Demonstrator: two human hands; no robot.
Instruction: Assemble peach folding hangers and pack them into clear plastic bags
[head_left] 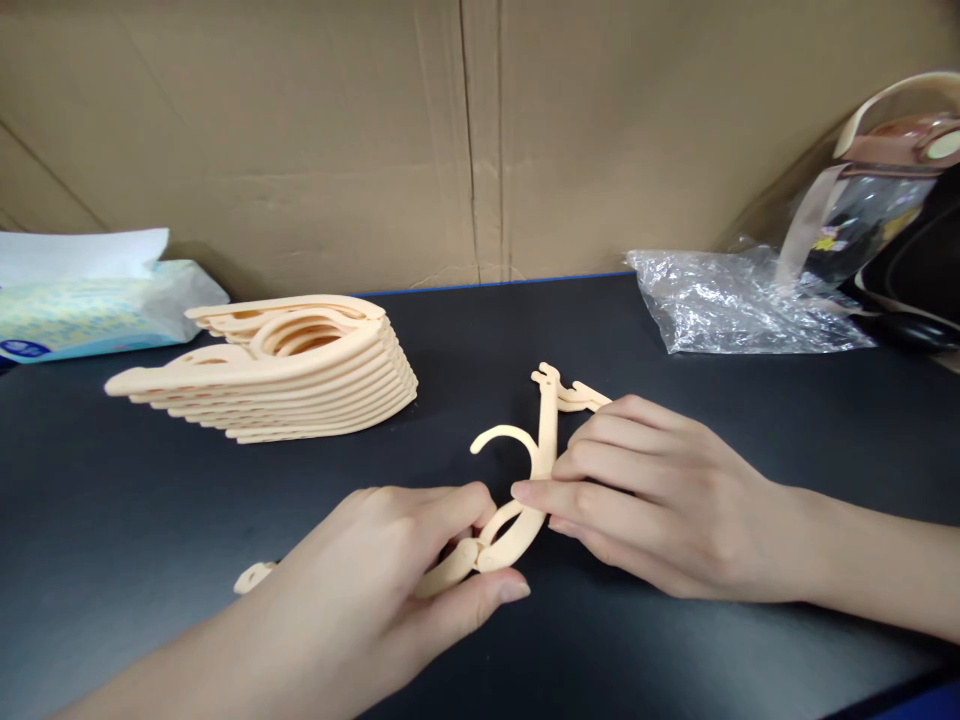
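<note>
Both my hands hold a cream plastic folding hanger (pixel 517 540) low over the dark table. My left hand (pixel 405 570) is closed around one of its arms near a joint, with the thumb beneath. My right hand (pixel 645 490) grips the body beside the curved hook, which points up and left. One arm of the hanger stands up past my right fingers, and another notched piece shows behind them. Past my left wrist, a small cream end piece (pixel 253 577) shows; what it joins is hidden. Behind my left hand lies a neat stack of matching folded hangers (pixel 322 385).
A tissue pack (pixel 105 305) lies at the far left. Crumpled clear plastic wrap (pixel 720 310) is at the back right, before a clear bottle (pixel 862 220) with a strap and handle. A brown cardboard wall (pixel 337 140) rises behind the dark table (pixel 225 490).
</note>
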